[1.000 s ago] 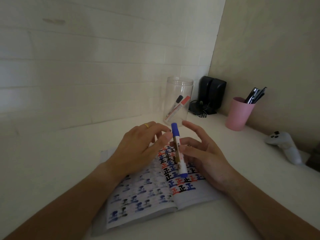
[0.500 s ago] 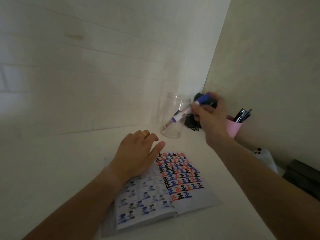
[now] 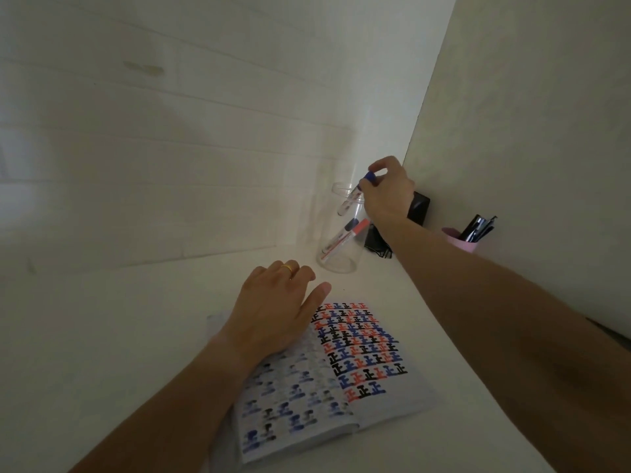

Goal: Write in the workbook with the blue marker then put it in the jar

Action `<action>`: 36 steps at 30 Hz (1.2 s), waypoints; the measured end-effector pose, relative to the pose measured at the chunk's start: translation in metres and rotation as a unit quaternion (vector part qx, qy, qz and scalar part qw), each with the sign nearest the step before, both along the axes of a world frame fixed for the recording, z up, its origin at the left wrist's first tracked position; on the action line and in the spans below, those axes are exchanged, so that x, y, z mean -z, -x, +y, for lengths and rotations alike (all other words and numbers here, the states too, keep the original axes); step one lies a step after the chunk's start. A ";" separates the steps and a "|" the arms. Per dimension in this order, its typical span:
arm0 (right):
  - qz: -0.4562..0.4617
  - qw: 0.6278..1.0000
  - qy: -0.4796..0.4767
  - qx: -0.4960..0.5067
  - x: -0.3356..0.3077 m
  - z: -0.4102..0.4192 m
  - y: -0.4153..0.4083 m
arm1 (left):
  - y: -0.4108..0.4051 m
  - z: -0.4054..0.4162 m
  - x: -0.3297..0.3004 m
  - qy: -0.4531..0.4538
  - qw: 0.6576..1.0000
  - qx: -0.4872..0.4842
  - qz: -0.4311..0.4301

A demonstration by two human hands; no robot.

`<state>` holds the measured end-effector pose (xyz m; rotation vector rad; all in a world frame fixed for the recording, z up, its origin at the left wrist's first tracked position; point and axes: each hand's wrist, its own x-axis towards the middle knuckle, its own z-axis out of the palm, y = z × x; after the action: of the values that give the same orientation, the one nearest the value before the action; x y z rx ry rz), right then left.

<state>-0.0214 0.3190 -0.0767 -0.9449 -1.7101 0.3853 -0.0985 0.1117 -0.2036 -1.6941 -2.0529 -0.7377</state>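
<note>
The open workbook (image 3: 368,353) lies on the white desk, its right page filled with black, red and blue characters. My left hand (image 3: 276,308) rests flat on its left page, fingers apart, a gold ring on one finger. My right hand (image 3: 387,192) is above the rim of the clear jar (image 3: 338,261) and pinches the blue cap end of the blue marker (image 3: 355,194). The marker slants down, its lower end inside the jar's mouth. A black marker and a red marker (image 3: 341,238) lean inside the jar.
A black box (image 3: 418,208) stands in the corner behind the jar, with a dark cable bundle (image 3: 377,245) beside it. A pink cup (image 3: 461,242) holding dark pens sits to the right by the side wall. Walls close in behind and on the right.
My right hand carried the blue marker from over the workbook up to the jar and now dips its lower end into the jar's mouth. My left hand settled on the page.
</note>
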 end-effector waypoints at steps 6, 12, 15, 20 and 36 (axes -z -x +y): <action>-0.057 0.998 -0.002 0.017 0.007 0.009 0.004 | 0.001 0.002 0.003 -0.001 1.000 0.000 0.006; -0.084 0.996 -0.021 0.007 0.002 -0.013 -0.021 | 0.003 0.002 0.003 -0.001 1.000 -0.011 0.012; -0.104 0.994 -0.020 -0.033 0.019 -0.050 -0.054 | 0.001 -0.002 -0.003 -0.008 0.999 -0.023 0.031; -0.157 0.985 0.039 -0.055 0.066 -0.124 -0.124 | -0.029 -0.025 -0.017 0.022 0.997 -0.012 0.075; -0.415 0.902 0.102 -0.063 0.152 -0.222 -0.245 | -0.101 -0.142 0.028 0.082 0.995 -0.037 -0.052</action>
<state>0.2239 0.0965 -0.2292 -1.2598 -2.5530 0.2570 0.0022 -0.0307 -0.2320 -1.6870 -2.2910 -0.6626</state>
